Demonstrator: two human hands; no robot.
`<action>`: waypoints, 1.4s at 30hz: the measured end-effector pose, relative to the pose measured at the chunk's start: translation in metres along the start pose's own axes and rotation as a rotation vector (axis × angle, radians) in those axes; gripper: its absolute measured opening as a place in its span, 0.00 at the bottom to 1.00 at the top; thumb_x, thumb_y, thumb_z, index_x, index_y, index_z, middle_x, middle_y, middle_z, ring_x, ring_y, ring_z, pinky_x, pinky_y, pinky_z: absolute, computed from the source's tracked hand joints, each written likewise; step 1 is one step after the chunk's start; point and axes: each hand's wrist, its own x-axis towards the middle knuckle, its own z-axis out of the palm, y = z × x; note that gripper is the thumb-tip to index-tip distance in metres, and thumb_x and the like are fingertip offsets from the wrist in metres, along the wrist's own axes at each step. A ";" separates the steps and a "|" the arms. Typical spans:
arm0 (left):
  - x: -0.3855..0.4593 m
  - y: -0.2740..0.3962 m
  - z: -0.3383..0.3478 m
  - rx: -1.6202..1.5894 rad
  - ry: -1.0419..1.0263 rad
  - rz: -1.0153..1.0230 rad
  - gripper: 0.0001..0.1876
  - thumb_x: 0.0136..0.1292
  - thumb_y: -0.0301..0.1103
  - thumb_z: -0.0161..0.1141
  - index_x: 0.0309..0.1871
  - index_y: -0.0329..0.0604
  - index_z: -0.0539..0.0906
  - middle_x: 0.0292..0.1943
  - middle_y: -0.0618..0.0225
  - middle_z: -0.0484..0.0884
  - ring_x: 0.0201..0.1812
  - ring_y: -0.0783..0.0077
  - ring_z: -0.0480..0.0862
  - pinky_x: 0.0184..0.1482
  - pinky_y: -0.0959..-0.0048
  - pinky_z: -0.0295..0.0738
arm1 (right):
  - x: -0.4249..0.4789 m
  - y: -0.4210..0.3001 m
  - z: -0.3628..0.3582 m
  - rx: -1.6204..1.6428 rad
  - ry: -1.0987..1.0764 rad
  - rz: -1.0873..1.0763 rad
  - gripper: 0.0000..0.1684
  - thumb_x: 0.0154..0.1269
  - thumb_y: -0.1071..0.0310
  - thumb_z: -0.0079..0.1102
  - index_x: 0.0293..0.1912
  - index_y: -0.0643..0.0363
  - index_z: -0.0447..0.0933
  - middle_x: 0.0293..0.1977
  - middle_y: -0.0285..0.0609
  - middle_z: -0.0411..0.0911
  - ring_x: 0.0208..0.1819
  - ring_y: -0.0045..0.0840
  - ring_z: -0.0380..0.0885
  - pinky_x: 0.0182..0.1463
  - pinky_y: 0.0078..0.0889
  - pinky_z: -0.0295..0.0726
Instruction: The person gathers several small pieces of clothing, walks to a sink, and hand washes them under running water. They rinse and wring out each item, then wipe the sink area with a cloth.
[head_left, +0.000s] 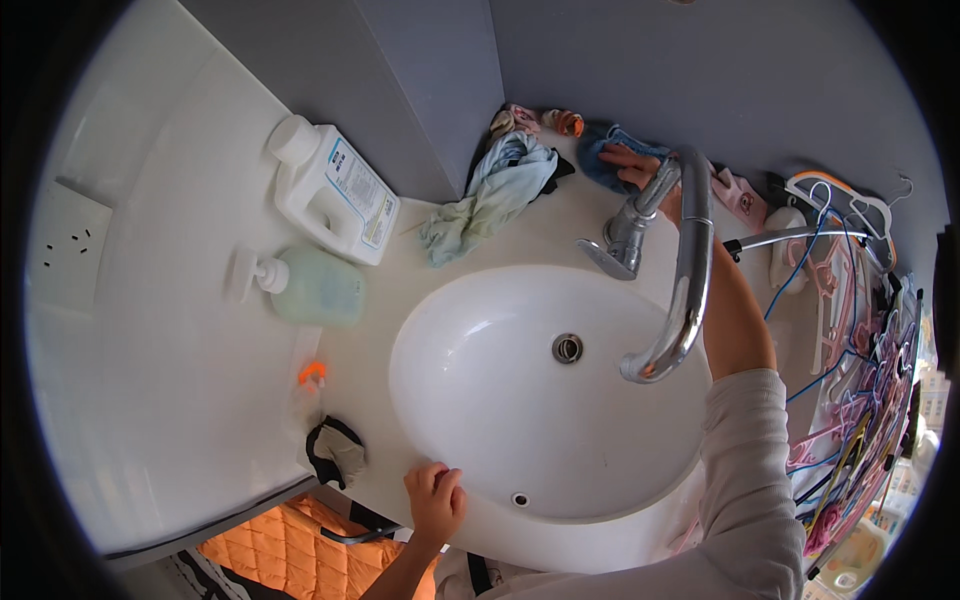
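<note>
My right hand (636, 166) reaches behind the chrome tap (694, 255) and lies on a bunched blue denim cloth (600, 150) by the grey wall. The tap hides part of this hand, so its grip is unclear. At the front left rim of the white oval washbasin (480, 420), my left hand (435, 499) rests with curled fingers and nothing visible in them. A crumpled pale blue and green cloth (491, 199) lies behind the basin. Small pink and orange cloth items (536, 118) sit in the corner, and a pink cloth (739, 196) lies right of the tap.
A white detergent jug (337, 191) and a pump bottle of pale green liquid (319, 285) stand at left. Near them lies a black and beige cloth (335, 452). Many hangers (855, 397) crowd the right side. An orange quilted fabric (277, 544) shows below the counter.
</note>
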 end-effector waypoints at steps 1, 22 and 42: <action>0.003 0.000 -0.001 -0.011 0.002 0.006 0.15 0.47 0.19 0.54 0.40 0.43 0.80 0.39 0.62 0.72 0.40 0.57 0.68 0.43 0.62 0.64 | 0.010 -0.032 -0.002 -0.062 -0.059 0.052 0.26 0.57 0.72 0.50 0.57 0.54 0.77 0.65 0.44 0.66 0.72 0.33 0.52 0.75 0.33 0.41; 0.006 -0.002 -0.003 -0.044 -0.009 -0.024 0.16 0.46 0.21 0.58 0.41 0.46 0.81 0.40 0.68 0.74 0.40 0.62 0.70 0.45 0.64 0.65 | 0.014 -0.024 -0.011 -0.476 -0.182 -0.203 0.30 0.50 0.84 0.43 0.56 0.64 0.74 0.65 0.47 0.64 0.70 0.35 0.58 0.73 0.32 0.51; 0.353 0.044 0.064 -0.065 0.018 0.179 0.23 0.56 0.25 0.59 0.57 0.40 0.72 0.28 0.50 0.81 0.30 0.48 0.83 0.32 0.55 0.77 | -0.171 -0.107 0.150 -0.816 0.775 0.023 0.14 0.64 0.65 0.57 0.42 0.68 0.76 0.45 0.57 0.78 0.44 0.47 0.79 0.46 0.37 0.77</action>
